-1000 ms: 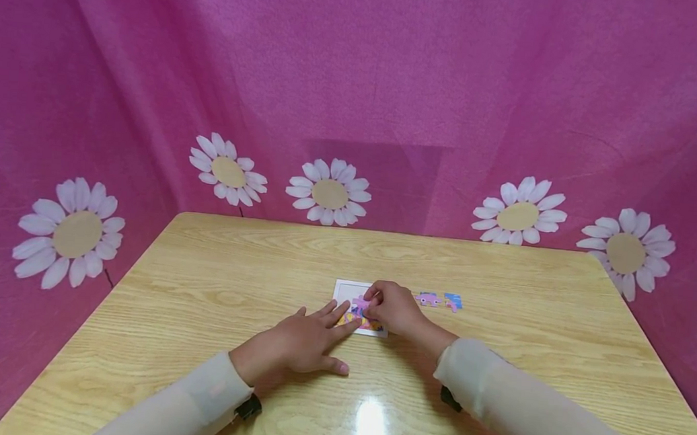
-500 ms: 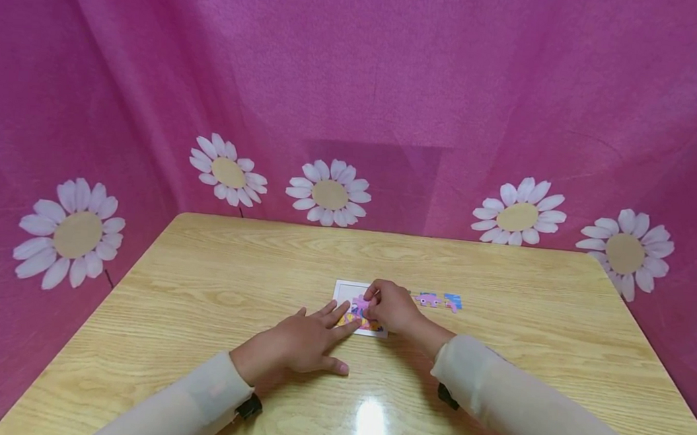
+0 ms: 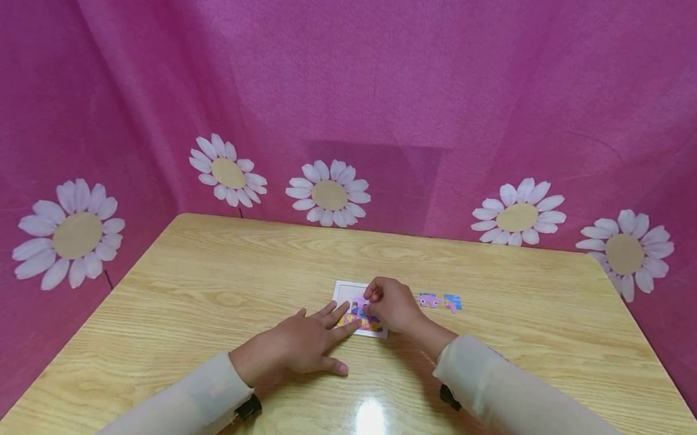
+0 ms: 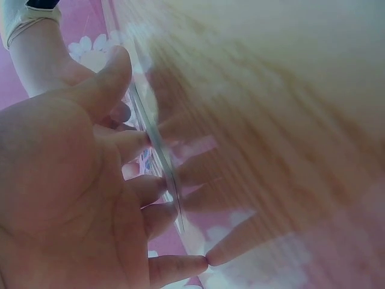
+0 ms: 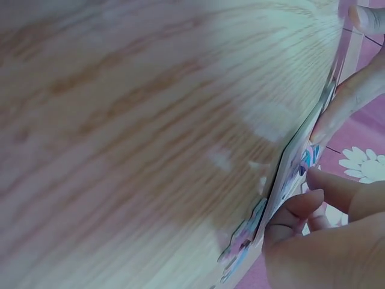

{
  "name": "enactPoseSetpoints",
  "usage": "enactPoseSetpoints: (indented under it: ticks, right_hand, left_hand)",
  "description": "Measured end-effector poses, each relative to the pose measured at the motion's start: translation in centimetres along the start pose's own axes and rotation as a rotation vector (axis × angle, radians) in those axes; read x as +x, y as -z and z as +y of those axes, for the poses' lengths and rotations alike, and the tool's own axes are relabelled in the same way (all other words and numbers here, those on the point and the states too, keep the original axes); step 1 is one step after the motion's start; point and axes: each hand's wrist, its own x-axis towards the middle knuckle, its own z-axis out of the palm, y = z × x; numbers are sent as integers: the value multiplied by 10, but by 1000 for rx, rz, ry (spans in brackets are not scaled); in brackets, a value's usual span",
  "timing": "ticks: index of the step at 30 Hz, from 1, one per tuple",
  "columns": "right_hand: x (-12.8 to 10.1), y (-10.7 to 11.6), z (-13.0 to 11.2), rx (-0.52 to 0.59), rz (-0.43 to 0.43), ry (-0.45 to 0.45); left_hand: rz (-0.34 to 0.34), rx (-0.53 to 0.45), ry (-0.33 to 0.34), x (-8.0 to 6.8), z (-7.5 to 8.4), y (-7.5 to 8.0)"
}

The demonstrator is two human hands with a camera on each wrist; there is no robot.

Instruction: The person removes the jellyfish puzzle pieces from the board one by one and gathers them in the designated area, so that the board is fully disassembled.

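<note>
A small jigsaw puzzle in a white frame (image 3: 343, 287) lies flat on the table in the head view. Yellow, pink and blue pieces fill its near part, while its far left part shows bare white. My left hand (image 3: 306, 341) rests with spread, straight fingers on the frame's left and near side. Over the puzzle's right side, my right hand (image 3: 395, 306) pinches a pink puzzle piece (image 3: 359, 300) between thumb and fingers, low against the other pieces. The right hand covers the frame's right edge. In the right wrist view its curled fingers (image 5: 301, 205) hide most of the piece.
Right of the right hand lie loose puzzle pieces, a pink one with eyes (image 3: 428, 300) and a blue and pink one (image 3: 453, 302). The wooden table (image 3: 230, 263) meets a pink curtain (image 3: 394, 79) with white flowers behind it.
My right hand has shifted very slightly at the puzzle, its fingertips moving a little with the pink piece. The left hand stays where it was.
</note>
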Motion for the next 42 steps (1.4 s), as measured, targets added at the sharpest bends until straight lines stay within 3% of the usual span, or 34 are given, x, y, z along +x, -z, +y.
enactPoseSetpoints:
  ticks: [12,20,33,42]
  right_hand:
    - [-1,5,-2,24,0,36]
    - [-2,4,-5,91,-13,-17]
    - [1,-1,-4,59,-19,-40]
    - [-1,0,-5,98,-18,-67]
  left_hand:
    - [-5,8,-3,-1,0,1]
    - [-9,-5,2,-3,2,3]
    - [0,1,-4,-3,2,4]
    - [-4,13,1,-1,2,2]
